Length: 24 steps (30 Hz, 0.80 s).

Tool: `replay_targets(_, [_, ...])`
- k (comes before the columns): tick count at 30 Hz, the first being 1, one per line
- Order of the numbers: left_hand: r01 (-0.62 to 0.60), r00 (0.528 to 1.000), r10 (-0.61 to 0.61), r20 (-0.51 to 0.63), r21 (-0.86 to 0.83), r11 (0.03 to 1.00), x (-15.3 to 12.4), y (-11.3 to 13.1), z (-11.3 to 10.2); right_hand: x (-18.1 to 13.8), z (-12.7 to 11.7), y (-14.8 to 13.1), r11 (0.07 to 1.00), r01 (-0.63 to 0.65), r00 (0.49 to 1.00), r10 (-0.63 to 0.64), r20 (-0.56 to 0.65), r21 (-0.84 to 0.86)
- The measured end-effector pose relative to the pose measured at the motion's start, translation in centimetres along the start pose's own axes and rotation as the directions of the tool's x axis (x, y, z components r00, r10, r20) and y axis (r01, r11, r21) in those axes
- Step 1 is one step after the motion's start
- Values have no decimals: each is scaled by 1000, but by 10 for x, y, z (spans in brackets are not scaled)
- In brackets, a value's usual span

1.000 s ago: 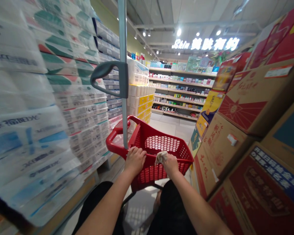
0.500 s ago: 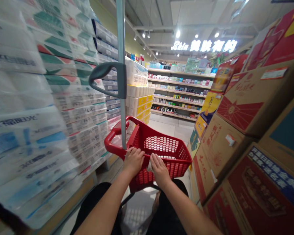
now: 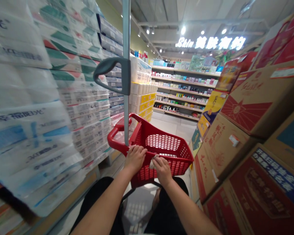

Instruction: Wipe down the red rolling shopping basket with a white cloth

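Note:
A red plastic shopping basket [image 3: 159, 137] with perforated sides stands in front of me, its grey pull handle [image 3: 112, 76] on a raised metal pole at the left. My left hand [image 3: 135, 160] grips the near rim close to that pole, fingers curled over the edge. Just right of it, my right hand [image 3: 163, 168] presses a crumpled white tissue [image 3: 153, 162] against the outside of the same rim. The fingers are bent over the tissue and hide part of it. Inside the basket I see no goods.
Wrapped paper packs [image 3: 34, 130] are stacked tall along the left. Cardboard cartons [image 3: 237, 140] pile up close on the right. Pale floor [image 3: 171, 122] leads to shelves of small products [image 3: 181, 88] at the back, under a lit sign [image 3: 210, 42].
My right hand's fingers have gone from stretched flat to bent around the tissue, more of which shows now. The left hand keeps its place on the rim. The view has shifted slightly.

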<state>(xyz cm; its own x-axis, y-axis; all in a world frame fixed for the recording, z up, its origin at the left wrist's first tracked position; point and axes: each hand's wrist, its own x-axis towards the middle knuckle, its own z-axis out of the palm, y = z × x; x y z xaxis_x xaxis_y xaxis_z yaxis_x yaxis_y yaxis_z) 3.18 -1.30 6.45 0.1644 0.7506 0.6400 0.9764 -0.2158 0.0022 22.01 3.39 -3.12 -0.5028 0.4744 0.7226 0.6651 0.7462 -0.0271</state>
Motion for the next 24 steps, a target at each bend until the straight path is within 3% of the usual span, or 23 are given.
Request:
replay_targets(5, [19,999,-19,-26,17,1000,-9,0,8,5,4,-4,1000,11,989,-8,146,-17])
replay_targets(10, [55,997,-53,-58,26,998,-14,1,18,9,6,-5,997,42,994,-49,98,72])
replay_targets(15, [92,992,-88,-93,41,995,-18,6,23,-4,13,-3,998,26,971,-41,236,66])
replay_targets(20, [110,990,-108,-87,17,994,-17,9,23,-8,13,-2,997,-2,983,-14,185,82])
replay_targets(24, [133,988,-133,-77,7,991,-16,11,20,-11,12,0,996,-83,929,62,364,41])
